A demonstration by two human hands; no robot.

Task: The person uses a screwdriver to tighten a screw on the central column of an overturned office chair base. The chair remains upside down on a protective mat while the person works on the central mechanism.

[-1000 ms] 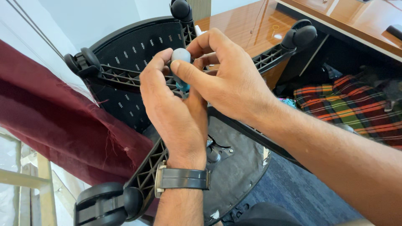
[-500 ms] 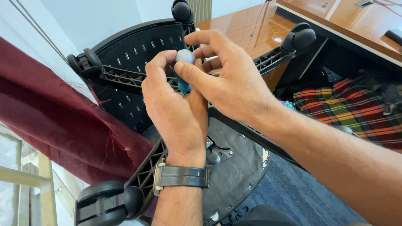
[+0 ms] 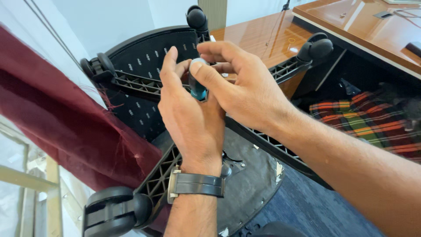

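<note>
Teal-handled tool (image 3: 198, 90) between curled fingers (image 3: 206, 72)

Left hand (image 3: 193, 118) upright, right hand (image 3: 245, 94) seemingly pinching over its fingertips.

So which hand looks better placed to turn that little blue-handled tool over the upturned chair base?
Probably the right hand: its thumb and fingers sit on top of the blue-handled tool, free to twist. The left hand wraps it from below, seemingly steadying it over the chair base.
</note>
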